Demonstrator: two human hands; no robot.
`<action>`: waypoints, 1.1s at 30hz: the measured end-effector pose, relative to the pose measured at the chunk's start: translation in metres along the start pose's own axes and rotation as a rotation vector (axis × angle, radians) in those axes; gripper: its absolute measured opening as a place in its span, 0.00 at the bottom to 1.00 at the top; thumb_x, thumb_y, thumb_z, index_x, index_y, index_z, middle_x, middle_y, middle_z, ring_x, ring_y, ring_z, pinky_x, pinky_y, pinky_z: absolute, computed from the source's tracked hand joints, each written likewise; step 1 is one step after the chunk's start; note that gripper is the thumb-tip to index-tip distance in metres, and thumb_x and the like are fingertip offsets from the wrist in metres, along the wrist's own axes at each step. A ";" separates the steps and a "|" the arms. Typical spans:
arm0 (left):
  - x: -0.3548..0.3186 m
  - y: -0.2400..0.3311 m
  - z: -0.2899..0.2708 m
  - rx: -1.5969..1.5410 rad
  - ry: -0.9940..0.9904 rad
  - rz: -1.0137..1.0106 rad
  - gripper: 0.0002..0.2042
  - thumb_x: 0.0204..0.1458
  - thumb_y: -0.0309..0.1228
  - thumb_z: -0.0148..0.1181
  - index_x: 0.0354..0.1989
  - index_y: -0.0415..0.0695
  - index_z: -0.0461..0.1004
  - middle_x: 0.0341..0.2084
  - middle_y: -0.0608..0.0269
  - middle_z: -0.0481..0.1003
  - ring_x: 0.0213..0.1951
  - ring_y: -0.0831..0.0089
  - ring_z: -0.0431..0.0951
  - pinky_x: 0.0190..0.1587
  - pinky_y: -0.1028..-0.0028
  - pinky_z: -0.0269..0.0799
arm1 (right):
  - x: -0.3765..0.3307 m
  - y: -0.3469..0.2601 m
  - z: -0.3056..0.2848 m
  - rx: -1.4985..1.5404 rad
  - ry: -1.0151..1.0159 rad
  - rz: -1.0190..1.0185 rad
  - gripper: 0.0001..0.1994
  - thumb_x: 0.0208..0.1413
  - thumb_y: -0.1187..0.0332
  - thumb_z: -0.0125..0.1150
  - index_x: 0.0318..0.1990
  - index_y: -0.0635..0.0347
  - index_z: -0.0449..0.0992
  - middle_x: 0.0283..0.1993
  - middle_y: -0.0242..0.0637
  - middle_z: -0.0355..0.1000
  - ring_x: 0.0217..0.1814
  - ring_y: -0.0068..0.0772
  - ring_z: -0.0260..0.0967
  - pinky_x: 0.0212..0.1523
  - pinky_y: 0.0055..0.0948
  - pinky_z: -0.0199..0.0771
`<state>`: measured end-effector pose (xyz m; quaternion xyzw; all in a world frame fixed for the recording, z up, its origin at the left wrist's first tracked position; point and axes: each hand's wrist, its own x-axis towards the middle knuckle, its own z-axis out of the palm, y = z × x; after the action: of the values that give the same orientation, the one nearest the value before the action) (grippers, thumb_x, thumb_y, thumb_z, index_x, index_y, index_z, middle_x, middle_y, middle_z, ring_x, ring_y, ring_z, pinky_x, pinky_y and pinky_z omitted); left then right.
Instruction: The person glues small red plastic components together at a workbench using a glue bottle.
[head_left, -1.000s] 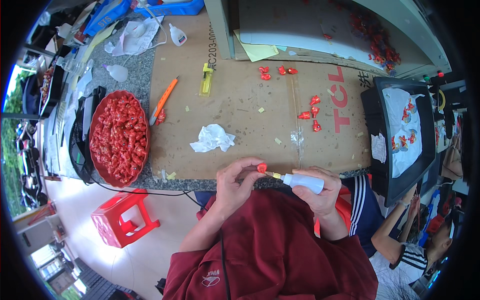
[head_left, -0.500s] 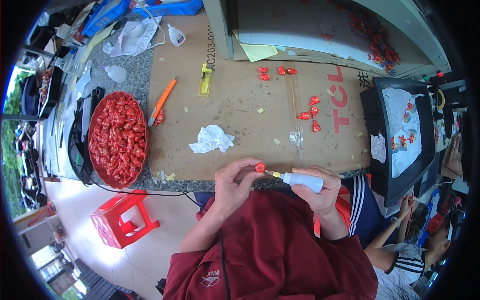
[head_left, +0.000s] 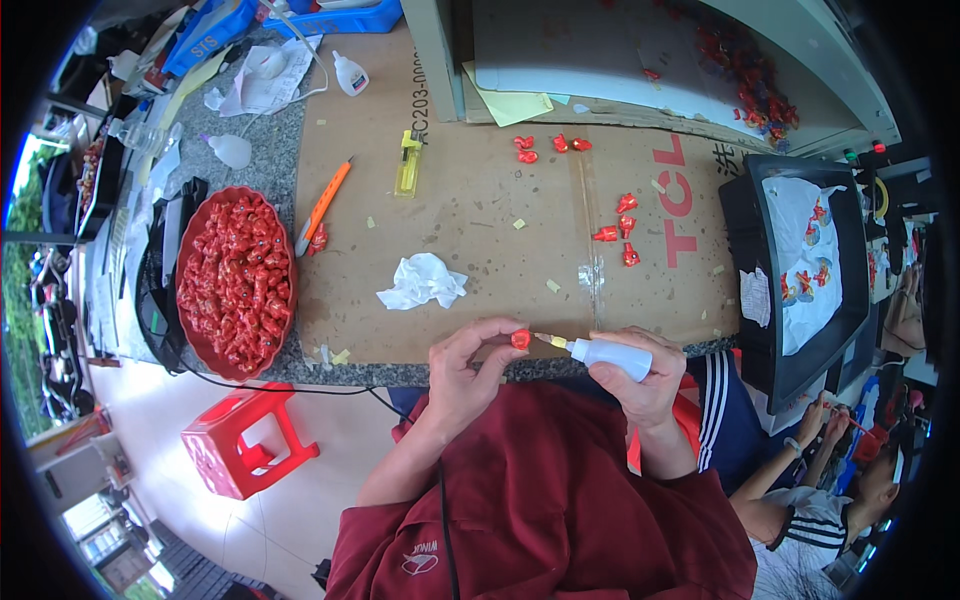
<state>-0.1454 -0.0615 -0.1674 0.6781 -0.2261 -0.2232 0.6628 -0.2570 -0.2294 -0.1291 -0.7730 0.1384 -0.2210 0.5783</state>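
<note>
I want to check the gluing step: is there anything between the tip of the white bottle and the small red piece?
Nothing visible stands between them. The left hand pinches the small red piece in its fingers, and the right hand points the white bottle straight at it, the nozzle tip almost touching.

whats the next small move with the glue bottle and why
Probably a gentle squeeze: the right hand holds the glue bottle level, its nozzle tip right at the small red piece pinched in the left hand. Whether they touch is hard to tell.
</note>
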 end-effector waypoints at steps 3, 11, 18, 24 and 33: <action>0.000 0.000 0.000 0.012 0.001 0.006 0.10 0.44 0.17 0.60 0.37 0.37 0.74 0.33 0.59 0.77 0.34 0.72 0.79 0.36 0.79 0.75 | 0.000 0.000 0.000 0.018 0.009 0.001 0.15 0.37 0.75 0.69 0.37 0.68 0.77 0.23 0.37 0.72 0.21 0.22 0.67 0.22 0.19 0.63; 0.001 0.006 -0.002 0.026 -0.025 -0.061 0.10 0.45 0.18 0.60 0.37 0.38 0.75 0.32 0.60 0.77 0.33 0.74 0.79 0.36 0.79 0.74 | 0.003 0.000 0.000 0.017 -0.019 0.020 0.15 0.37 0.75 0.69 0.37 0.68 0.77 0.24 0.37 0.72 0.23 0.23 0.69 0.23 0.19 0.64; -0.003 0.003 -0.006 -0.021 0.006 -0.053 0.09 0.45 0.18 0.61 0.36 0.37 0.75 0.31 0.60 0.77 0.33 0.75 0.79 0.35 0.79 0.74 | 0.026 -0.001 0.017 0.162 0.101 0.146 0.16 0.39 0.77 0.67 0.39 0.69 0.74 0.34 0.39 0.73 0.34 0.23 0.70 0.35 0.20 0.67; -0.008 -0.002 -0.011 -0.060 0.021 -0.117 0.09 0.44 0.18 0.61 0.36 0.36 0.74 0.31 0.59 0.77 0.33 0.74 0.79 0.36 0.78 0.75 | 0.084 0.024 0.044 -0.245 -0.032 -0.168 0.14 0.44 0.77 0.62 0.42 0.63 0.72 0.38 0.35 0.71 0.40 0.25 0.69 0.44 0.23 0.66; -0.009 -0.007 -0.017 -0.145 0.051 -0.123 0.10 0.46 0.17 0.59 0.38 0.35 0.73 0.31 0.58 0.77 0.33 0.73 0.79 0.37 0.78 0.75 | 0.100 0.016 0.047 -0.170 -0.160 0.020 0.12 0.48 0.71 0.61 0.41 0.59 0.73 0.38 0.32 0.73 0.40 0.24 0.69 0.43 0.24 0.66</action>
<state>-0.1420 -0.0425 -0.1737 0.6464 -0.1504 -0.2622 0.7006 -0.1462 -0.2417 -0.1367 -0.8330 0.1180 -0.1403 0.5221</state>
